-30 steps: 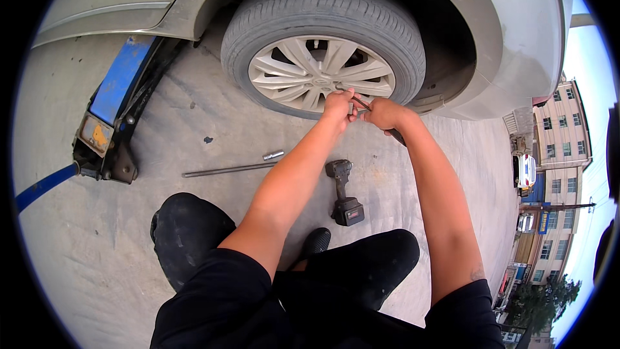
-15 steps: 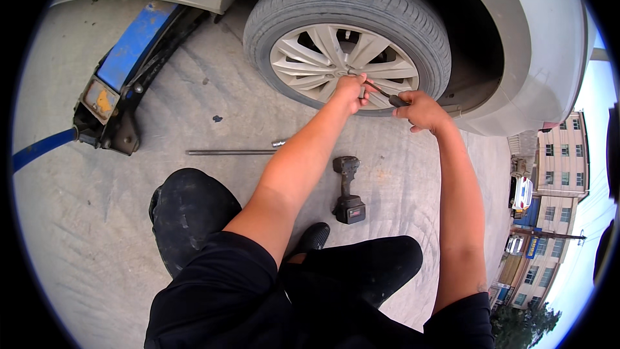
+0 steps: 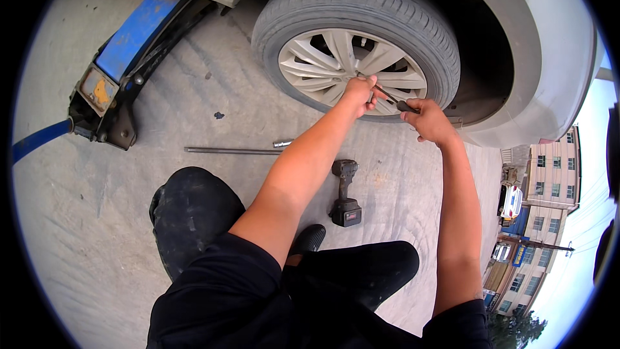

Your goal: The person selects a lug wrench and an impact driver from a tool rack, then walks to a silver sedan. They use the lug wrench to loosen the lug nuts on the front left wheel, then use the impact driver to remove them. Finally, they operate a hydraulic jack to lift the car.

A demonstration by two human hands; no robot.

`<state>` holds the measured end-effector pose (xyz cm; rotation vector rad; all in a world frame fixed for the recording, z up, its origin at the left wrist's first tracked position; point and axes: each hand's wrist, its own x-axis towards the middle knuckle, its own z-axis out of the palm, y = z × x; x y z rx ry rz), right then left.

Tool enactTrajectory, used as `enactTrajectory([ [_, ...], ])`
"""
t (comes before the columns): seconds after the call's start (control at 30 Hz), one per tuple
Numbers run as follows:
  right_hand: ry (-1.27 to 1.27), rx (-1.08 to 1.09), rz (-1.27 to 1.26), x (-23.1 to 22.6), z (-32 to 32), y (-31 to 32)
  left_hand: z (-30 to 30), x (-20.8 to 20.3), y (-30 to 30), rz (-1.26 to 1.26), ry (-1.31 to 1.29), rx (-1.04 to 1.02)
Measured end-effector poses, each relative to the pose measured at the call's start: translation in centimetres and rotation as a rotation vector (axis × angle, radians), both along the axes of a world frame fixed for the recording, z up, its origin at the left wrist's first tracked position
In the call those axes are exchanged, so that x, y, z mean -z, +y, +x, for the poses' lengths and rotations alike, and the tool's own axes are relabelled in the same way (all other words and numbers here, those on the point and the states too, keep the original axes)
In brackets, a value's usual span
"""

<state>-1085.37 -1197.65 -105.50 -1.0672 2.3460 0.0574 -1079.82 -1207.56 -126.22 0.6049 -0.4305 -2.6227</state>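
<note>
A car wheel with silver spokes [image 3: 382,59] and a grey tyre [image 3: 434,32] is in front of me. My right hand [image 3: 431,121] is closed round the dark handle of a screwdriver [image 3: 386,94], its thin shaft slanting up and left to the wheel's centre. Close to the hub, my left hand [image 3: 359,97] is closed with its fingers on the front part of the shaft. Those fingers hide the screwdriver's tip and most of the hub's middle, so what the tip touches cannot be made out.
A blue floor jack [image 3: 139,33] reaches under the car at the left. On the concrete lie a long metal bar [image 3: 226,150], a socket [image 3: 282,143] and a cordless impact wrench [image 3: 346,194]. The car's bumper [image 3: 549,103] curves round at the right.
The view has shifted a little, so the wheel and jack sit slightly differently in the picture. Both hands keep their grip on the screwdriver at the hub; its handle is slightly lower in view.
</note>
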Motion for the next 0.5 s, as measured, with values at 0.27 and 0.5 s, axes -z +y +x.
enactTrajectory([
  [0.27, 0.220, -0.163, -0.199, 4.6, 3.8, 2.4, 1.5, 0.8, -0.9, -0.017, 0.012, 0.062],
  [0.5, 0.352, -0.116, -0.250, 7.0, 6.4, 3.5, 1.9, 2.0, -0.6, -0.042, -0.011, 0.056],
])
